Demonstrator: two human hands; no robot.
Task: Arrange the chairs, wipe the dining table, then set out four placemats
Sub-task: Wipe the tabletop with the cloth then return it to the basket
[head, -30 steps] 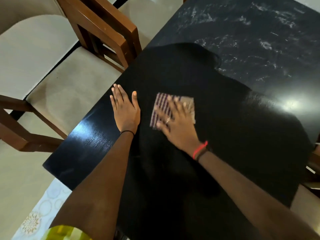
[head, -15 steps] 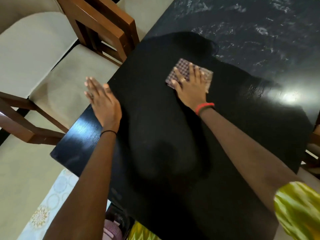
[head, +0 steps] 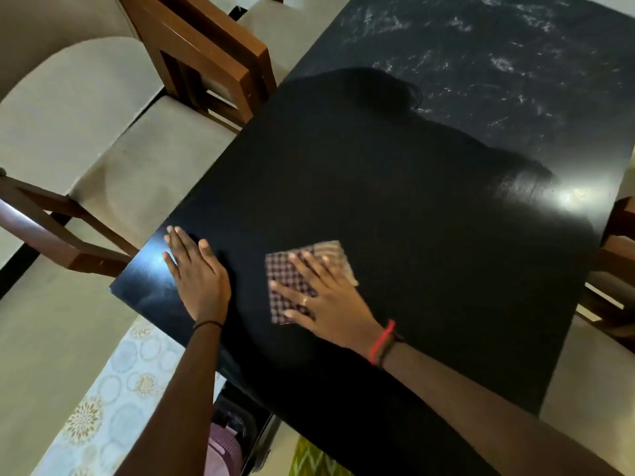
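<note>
I see my right hand point(head: 330, 300) pressing the checked cloth point(head: 292, 283) flat on the black tabletop point(head: 395, 187), my left hand point(head: 197, 273) flat beside it.

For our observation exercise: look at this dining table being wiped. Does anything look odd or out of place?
Whitish streaks mottle the far end of the table, unlike the plain dark near part where the right hand presses the cloth. Smears or surface pattern, I cannot tell.

Count in view: one dining table point(head: 446, 159); one checked cloth point(head: 288, 280); two hands, a left hand point(head: 199, 273) and a right hand point(head: 331, 304). Chairs numbered apparently three: near left chair point(head: 113, 173), far left chair point(head: 271, 18), and right chair point(head: 618, 255), which was cut off by the frame edge.
</note>
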